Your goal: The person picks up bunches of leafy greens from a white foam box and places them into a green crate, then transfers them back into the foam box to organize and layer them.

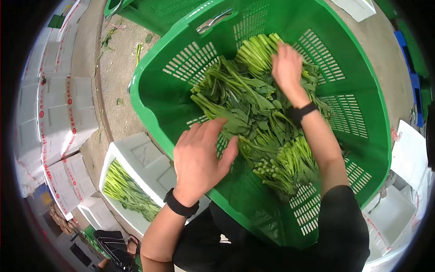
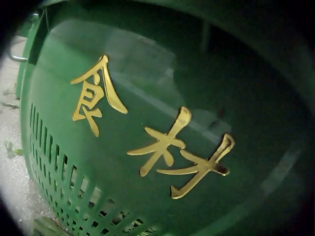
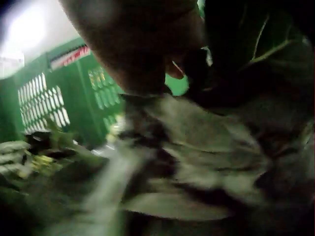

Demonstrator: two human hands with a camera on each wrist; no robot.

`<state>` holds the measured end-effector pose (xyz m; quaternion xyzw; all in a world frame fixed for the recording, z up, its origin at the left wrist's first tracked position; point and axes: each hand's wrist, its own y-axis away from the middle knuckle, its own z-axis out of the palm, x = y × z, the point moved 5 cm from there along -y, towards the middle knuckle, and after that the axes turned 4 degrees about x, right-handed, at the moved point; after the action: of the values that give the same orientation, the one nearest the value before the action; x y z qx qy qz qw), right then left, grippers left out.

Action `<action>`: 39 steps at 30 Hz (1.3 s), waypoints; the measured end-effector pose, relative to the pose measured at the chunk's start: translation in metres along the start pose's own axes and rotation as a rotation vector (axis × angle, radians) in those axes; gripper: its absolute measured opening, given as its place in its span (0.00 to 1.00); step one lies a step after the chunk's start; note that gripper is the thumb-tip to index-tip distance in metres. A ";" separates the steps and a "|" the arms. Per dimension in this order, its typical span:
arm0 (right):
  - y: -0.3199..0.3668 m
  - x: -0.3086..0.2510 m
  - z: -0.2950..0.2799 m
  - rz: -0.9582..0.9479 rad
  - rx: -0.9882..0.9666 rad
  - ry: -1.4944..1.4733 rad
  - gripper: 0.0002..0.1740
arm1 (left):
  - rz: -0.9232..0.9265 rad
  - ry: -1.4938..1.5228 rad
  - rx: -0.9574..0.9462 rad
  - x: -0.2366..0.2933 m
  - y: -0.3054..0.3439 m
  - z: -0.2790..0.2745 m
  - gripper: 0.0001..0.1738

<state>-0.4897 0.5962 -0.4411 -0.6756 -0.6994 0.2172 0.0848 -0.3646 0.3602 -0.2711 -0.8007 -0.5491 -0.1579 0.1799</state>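
Observation:
In the head view my right hand (image 1: 287,68) reaches to the far side of a big green plastic basket (image 1: 156,86). It rests against a bundle of leafy greens with thick pale stems (image 1: 256,55); I cannot tell whether its fingers close round the stems. Blurred leaves (image 3: 211,147) fill the right wrist view beneath that hand. My left hand (image 1: 199,152) hovers over the basket's near left rim, fingers loosely bent, thumb apart, holding nothing. More bundles lie inside, one with cut stem ends (image 1: 267,168) facing the near side. Gold characters (image 2: 167,142) mark the basket wall in the left wrist view.
A white foam box (image 1: 136,152) of similar greens (image 1: 129,192) stands at the basket's left. Stacked white boxes (image 1: 63,104) line the far left. Another green basket (image 1: 158,16) sits beyond, and leaf scraps (image 1: 108,36) litter the floor. At lower left is another person (image 1: 115,247).

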 end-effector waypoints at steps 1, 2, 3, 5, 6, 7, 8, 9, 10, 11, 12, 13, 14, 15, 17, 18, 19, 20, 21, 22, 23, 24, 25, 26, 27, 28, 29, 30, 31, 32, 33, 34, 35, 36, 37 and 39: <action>0.009 -0.018 0.000 0.062 -0.103 -0.146 0.28 | 0.002 0.010 0.002 0.000 -0.001 0.000 0.17; 0.027 -0.040 0.012 -0.031 -0.143 -0.247 0.29 | 0.004 0.019 0.005 0.000 -0.001 0.000 0.17; 0.043 -0.059 0.026 -0.127 -0.177 -0.345 0.30 | -0.001 0.015 0.007 0.000 -0.001 -0.001 0.17; 0.062 -0.078 0.039 -0.037 -0.409 -0.418 0.32 | -0.013 0.018 0.001 -0.001 -0.002 -0.001 0.17; 0.059 -0.078 0.037 -0.025 -0.494 -0.428 0.37 | -0.019 0.011 -0.002 -0.001 -0.002 0.000 0.17; 0.054 -0.083 0.026 -0.025 -0.499 -0.438 0.37 | -0.023 0.011 0.003 -0.001 -0.003 0.000 0.17; 0.049 -0.088 0.009 -0.029 -0.417 -0.414 0.40 | -0.026 0.009 0.010 -0.002 -0.003 0.000 0.17; 0.049 -0.091 -0.001 -0.034 -0.339 -0.388 0.42 | -0.037 0.003 0.007 -0.004 -0.003 0.000 0.17; 0.052 -0.097 -0.004 -0.093 -0.247 -0.320 0.41 | -0.032 0.001 0.001 -0.003 -0.004 0.001 0.17; 0.054 -0.094 0.000 -0.090 -0.248 -0.321 0.41 | -0.020 -0.001 -0.006 -0.002 -0.004 0.002 0.17; 0.055 -0.089 0.013 -0.034 -0.371 -0.371 0.36 | -0.016 -0.006 -0.006 -0.001 -0.004 0.002 0.17; 0.054 -0.083 0.028 0.017 -0.494 -0.423 0.32 | -0.027 -0.013 -0.012 -0.002 -0.004 0.001 0.17; 0.045 -0.072 0.035 -0.010 -0.366 -0.468 0.25 | -0.040 -0.020 -0.018 -0.002 -0.004 0.001 0.18; 0.031 -0.065 0.016 0.101 -0.439 -0.524 0.21 | -0.045 -0.024 -0.023 -0.002 -0.003 0.002 0.18; 0.025 -0.051 0.004 0.027 -0.264 -0.594 0.19 | -0.039 -0.015 -0.014 -0.003 -0.003 0.003 0.17; 0.029 -0.043 0.015 0.026 -0.268 -0.595 0.19 | -0.043 -0.014 -0.016 -0.004 -0.003 0.003 0.17; 0.037 -0.038 0.035 0.009 -0.383 -0.388 0.22 | -0.038 -0.014 -0.007 -0.003 -0.003 0.003 0.17; 0.043 -0.031 0.052 -0.008 -0.489 -0.179 0.26 | -0.031 -0.016 0.005 -0.003 -0.003 0.002 0.17; 0.038 -0.035 0.046 -0.014 -0.481 -0.181 0.26 | -0.030 -0.021 0.014 -0.004 -0.005 0.002 0.17; 0.038 -0.040 0.037 0.047 -0.557 -0.155 0.30 | -0.031 -0.016 0.015 -0.003 -0.005 0.001 0.17; 0.044 -0.043 0.032 0.112 -0.640 -0.128 0.34 | -0.034 -0.009 0.008 -0.003 -0.003 0.001 0.17; 0.044 -0.049 0.025 0.137 -0.473 -0.287 0.39 | -0.037 -0.012 0.008 -0.003 -0.003 0.001 0.17; 0.046 -0.054 0.025 0.136 -0.473 -0.287 0.39 | -0.038 -0.009 0.000 -0.002 -0.003 0.001 0.17; 0.041 -0.064 0.019 0.099 -0.322 -0.326 0.41 | -0.038 -0.005 -0.005 -0.002 -0.003 0.001 0.17; 0.036 -0.075 0.010 0.063 -0.171 -0.363 0.43 | -0.037 -0.005 -0.003 -0.001 -0.003 0.001 0.17; 0.034 -0.083 0.008 0.018 -0.137 -0.328 0.36 | -0.039 -0.003 -0.003 -0.001 -0.003 0.001 0.17; 0.030 -0.084 0.015 0.018 -0.134 -0.330 0.36 | -0.040 -0.002 -0.003 -0.001 -0.003 0.001 0.17; 0.026 -0.086 0.027 -0.014 -0.193 -0.318 0.31 | -0.039 -0.004 -0.001 -0.001 -0.002 0.001 0.17; 0.024 -0.089 0.036 -0.045 -0.252 -0.305 0.26 | -0.047 -0.003 -0.004 -0.001 -0.002 0.002 0.17; 0.024 -0.088 0.038 -0.031 -0.191 -0.326 0.16 | -0.054 -0.003 -0.005 -0.002 -0.002 0.001 0.17; 0.023 -0.090 0.034 -0.033 -0.188 -0.328 0.16 | -0.054 -0.006 -0.002 -0.002 -0.002 0.000 0.17; 0.021 -0.085 0.023 0.012 -0.047 -0.396 0.16 | -0.046 0.000 0.007 -0.001 -0.002 0.000 0.16; 0.020 -0.079 0.011 0.055 0.094 -0.461 0.15 | -0.038 0.007 0.019 -0.001 -0.002 -0.001 0.16; 0.019 -0.072 0.004 0.085 0.052 -0.508 0.15 | -0.045 0.008 0.022 -0.001 -0.002 -0.001 0.16; 0.013 -0.066 -0.004 0.074 0.069 -0.594 0.19 | -0.040 0.020 0.027 0.000 -0.002 -0.001 0.16; 0.010 -0.052 -0.002 0.221 -0.559 -0.622 0.21 | -0.037 0.034 0.033 -0.001 -0.003 -0.002 0.16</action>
<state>-0.4766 0.5451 -0.4343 -0.6458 -0.6472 0.2202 -0.3400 -0.3673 0.3599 -0.2696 -0.7846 -0.5632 -0.1655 0.1995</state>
